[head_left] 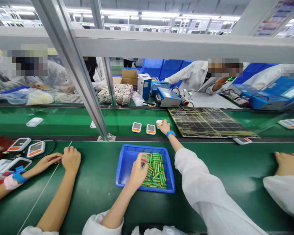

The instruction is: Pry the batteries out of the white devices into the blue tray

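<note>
My left hand point(138, 169) is over a blue tray point(120, 166), its fingers curled among green batteries point(156, 169) with gold ends. Whether a battery is between those fingers is hidden. My right hand point(164, 126), with a blue wrist strap point(171, 133), reaches across to the green conveyor belt point(120, 117). Its fingers are closed on a small white device point(158, 123), mostly covered by the hand. A thin yellow stick point(161, 124) also shows at these fingers. Just left of it lie two white devices with grey screens and orange buttons, one nearer point(151, 129) and one farther point(136, 127).
At left, a co-worker's hands point(71, 158) meet above the table, near more screen devices point(36, 149). Another person's hand point(289, 163) rests at right. A dark scratched board point(210, 122) lies across the belt. A metal post point(75, 71) rises left of the tray.
</note>
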The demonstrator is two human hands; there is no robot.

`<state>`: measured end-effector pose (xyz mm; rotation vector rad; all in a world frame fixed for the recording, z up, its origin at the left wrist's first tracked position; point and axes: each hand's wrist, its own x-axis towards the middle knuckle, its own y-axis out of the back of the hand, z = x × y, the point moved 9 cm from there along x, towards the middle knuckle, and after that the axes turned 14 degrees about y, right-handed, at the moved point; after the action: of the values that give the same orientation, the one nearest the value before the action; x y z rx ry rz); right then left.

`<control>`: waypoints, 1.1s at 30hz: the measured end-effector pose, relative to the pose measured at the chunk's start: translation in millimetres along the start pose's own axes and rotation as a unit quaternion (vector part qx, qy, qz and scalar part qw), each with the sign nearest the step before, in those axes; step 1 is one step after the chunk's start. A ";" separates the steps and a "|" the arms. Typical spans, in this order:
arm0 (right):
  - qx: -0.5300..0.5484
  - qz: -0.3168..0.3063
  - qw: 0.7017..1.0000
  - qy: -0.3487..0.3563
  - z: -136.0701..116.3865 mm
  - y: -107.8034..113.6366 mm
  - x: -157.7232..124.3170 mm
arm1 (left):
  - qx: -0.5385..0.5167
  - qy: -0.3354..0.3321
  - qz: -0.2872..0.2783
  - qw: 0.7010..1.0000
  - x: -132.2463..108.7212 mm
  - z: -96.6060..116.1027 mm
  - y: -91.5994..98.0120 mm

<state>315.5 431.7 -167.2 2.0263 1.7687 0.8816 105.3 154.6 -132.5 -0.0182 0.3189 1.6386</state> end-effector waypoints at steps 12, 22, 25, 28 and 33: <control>0.481 0.020 0.876 -0.035 -7.9 -16.1 -97.3 | 0.194 -0.440 -0.103 0.871 -130.6 36.7 -135.1; 0.625 -0.262 0.729 -0.098 -60.3 -56.5 -159.1 | 0.264 -0.416 -0.152 0.857 -150.6 24.9 -186.7; 0.655 -0.364 0.657 -0.082 -87.9 -53.1 -179.4 | 0.286 -0.427 -0.152 0.844 -150.2 19.5 -188.6; 0.650 -0.410 0.633 -0.096 -99.2 -51.1 -189.2 | 0.281 -0.424 -0.154 0.847 -150.2 13.3 -190.1; 0.665 -0.438 0.597 -0.100 -113.1 -52.7 -194.1 | 0.241 -0.345 -0.215 0.881 -143.0 -0.1 -195.1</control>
<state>194.2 235.5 -159.8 1.0172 3.0920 -1.3017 310.3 26.6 -141.9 0.8051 0.1440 0.9992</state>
